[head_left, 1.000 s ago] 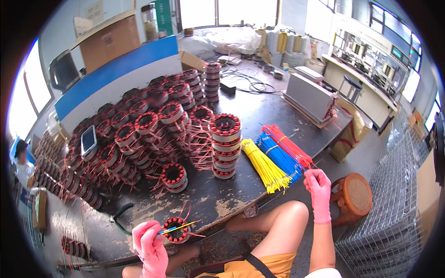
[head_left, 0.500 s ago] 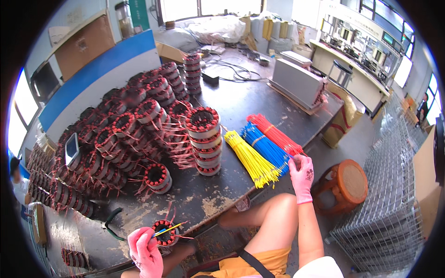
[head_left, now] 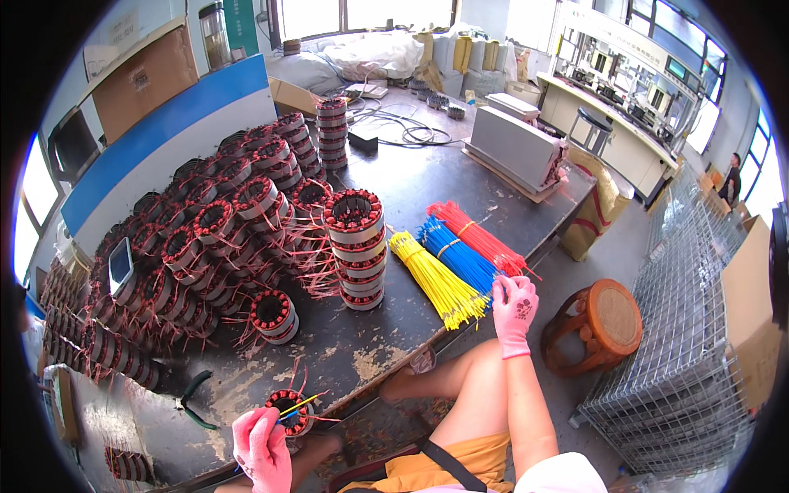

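Note:
My left hand (head_left: 263, 448), in a pink glove, pinches a yellow wire (head_left: 297, 407) with a bit of blue wire beside it. They lie across a ring-shaped motor stator (head_left: 289, 401) with red windings at the table's front edge. My right hand (head_left: 515, 311), also pink-gloved, is closed with its fingertips at the near end of the blue wire bundle (head_left: 452, 255). How many wires it grips is hidden by the fingers. To the left of that bundle lies a yellow wire bundle (head_left: 436, 279), to its right a red wire bundle (head_left: 477, 238).
A stack of stators (head_left: 358, 251) stands left of the wires, with a large heap of stators (head_left: 214, 222) behind it. Green-handled pliers (head_left: 196, 403) lie near the front left. A brown stool (head_left: 604, 320) and a wire mesh cage (head_left: 657, 361) stand on the right.
My right hand has shifted slightly left along the near ends of the blue and red bundles. My left hand stays at the front stator with its wires. The view has shifted a little.

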The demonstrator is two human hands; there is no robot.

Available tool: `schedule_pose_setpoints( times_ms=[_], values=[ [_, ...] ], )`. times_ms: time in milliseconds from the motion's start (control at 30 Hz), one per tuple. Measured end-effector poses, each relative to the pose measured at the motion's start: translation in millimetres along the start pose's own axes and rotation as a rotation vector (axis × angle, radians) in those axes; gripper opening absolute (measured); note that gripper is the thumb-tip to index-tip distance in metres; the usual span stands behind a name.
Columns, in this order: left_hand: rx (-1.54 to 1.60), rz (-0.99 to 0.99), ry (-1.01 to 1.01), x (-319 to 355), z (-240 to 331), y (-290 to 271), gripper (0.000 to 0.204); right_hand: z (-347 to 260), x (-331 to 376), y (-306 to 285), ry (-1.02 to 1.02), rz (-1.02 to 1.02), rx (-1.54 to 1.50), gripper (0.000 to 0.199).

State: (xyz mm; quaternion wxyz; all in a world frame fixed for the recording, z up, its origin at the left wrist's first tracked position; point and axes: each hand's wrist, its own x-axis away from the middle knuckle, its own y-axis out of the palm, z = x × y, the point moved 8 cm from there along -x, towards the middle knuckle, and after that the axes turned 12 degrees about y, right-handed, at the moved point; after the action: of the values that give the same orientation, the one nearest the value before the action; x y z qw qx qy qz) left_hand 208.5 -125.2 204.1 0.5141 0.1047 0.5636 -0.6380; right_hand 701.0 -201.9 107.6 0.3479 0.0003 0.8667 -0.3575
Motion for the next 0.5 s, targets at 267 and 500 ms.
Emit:
schedule_pose_setpoints(
  times_ms=[267, 500],
  values=[
    [0.000, -0.018, -0.006, -1.8, 1.4, -1.5, 0.020, 44.9, 14.0, 12.7, 0.514, -0.221, -0.547, 0.011],
    [0.039, -0.003, -0.034, 4.1, -4.0, 0.7, 0.021, 6.4, 4.9, -5.8, 0.083, -0.015, -0.070, 0.026]
  ],
)
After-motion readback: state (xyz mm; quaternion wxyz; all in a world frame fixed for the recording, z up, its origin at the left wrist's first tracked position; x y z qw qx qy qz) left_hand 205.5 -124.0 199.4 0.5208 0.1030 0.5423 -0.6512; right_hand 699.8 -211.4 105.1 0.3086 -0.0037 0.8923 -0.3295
